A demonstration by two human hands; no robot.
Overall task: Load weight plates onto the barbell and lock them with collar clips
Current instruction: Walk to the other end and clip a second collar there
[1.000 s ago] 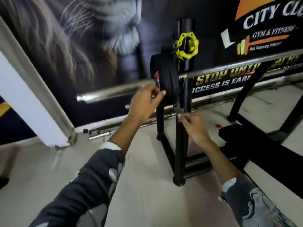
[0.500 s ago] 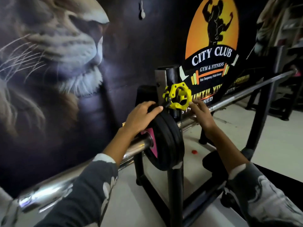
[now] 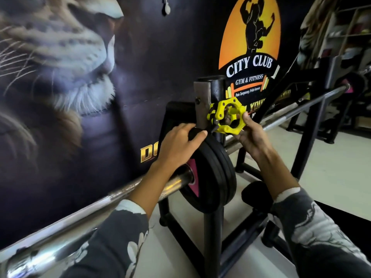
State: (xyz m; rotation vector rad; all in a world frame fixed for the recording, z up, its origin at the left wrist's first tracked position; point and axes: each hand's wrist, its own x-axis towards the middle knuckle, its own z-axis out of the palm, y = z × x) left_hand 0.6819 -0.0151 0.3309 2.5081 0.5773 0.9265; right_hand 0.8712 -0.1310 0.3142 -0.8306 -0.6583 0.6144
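The left hand (image 3: 178, 146) lies draped over the top rim of the black weight plates (image 3: 215, 173), palm down and fingers curled onto the rubber edge, gripping the outermost plate. Two plates sit side by side on the chrome barbell (image 3: 112, 199), pressed together, with a pink centre patch showing on the face turned toward the bar's near end. The barbell runs from the lower left corner up and across to the right, resting on a black rack (image 3: 213, 227) whose upright post stands just behind the plates. The right hand (image 3: 249, 137) has its fingers closed around the lower right edge of a yellow collar clip (image 3: 227, 116), which is at the rack post just above the plates, beside the left hand's fingertips; whether the clip hangs on a peg there cannot be told. The clip is not on the bar sleeve. Both sleeves are dark with pale print. Behind is a wall mural (image 3: 60, 67) of a lion and a City Club logo (image 3: 249, 65)
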